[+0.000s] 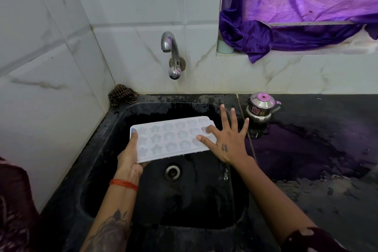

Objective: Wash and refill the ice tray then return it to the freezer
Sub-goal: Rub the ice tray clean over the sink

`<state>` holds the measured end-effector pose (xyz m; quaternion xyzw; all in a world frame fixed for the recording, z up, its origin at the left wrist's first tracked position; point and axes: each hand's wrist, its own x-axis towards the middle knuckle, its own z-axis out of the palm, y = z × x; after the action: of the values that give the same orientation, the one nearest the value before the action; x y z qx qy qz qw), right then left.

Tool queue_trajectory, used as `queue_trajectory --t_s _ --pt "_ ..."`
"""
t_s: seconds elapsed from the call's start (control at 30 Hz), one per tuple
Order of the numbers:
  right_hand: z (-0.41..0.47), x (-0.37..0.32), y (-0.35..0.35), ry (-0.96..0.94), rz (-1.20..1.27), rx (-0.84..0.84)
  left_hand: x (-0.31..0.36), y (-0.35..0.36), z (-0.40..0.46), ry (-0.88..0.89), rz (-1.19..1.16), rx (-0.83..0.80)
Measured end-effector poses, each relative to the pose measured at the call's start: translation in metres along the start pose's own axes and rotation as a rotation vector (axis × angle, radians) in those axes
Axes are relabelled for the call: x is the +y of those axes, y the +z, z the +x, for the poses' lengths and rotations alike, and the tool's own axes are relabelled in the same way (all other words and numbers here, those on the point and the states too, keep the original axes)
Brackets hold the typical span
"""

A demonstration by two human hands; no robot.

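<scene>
A white ice tray [171,138] with star and flower shaped cells hangs level over the black sink [114,129], below the steel tap [170,47]. My left hand [128,155] grips its left end, thumb on top and fingers underneath. My right hand [227,139] is spread with straight fingers; its thumb and forefinger touch the tray's right end. Drops hang from the tray's near edge. No water runs from the tap.
The sink drain [172,172] lies under the tray. A small steel pot with a pink lid knob [261,108] stands on the wet black counter [327,159] to the right. A striped cloth [120,95] sits in the back left corner. A purple curtain [286,16] hangs at the window ledge.
</scene>
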<state>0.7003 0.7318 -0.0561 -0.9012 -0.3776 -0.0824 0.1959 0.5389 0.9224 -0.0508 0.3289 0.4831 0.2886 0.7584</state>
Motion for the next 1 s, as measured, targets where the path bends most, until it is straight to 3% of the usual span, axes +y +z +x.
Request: queue_trajectory --t_s 0.33,0.67,1.0 --pt "0.003 -0.002 -0.010 0.019 0.197 -0.182 0.000 0.002 -0.005 -0.002 -0.006 0.018" --pt "0.002 -0.003 -0.007 0.002 -0.041 -0.073 0.004 0.003 -0.010 -0.002 -0.010 0.037" --pt "0.004 -0.012 -0.004 -0.100 0.142 -0.027 0.004 0.002 -0.004 0.008 -0.001 0.008"
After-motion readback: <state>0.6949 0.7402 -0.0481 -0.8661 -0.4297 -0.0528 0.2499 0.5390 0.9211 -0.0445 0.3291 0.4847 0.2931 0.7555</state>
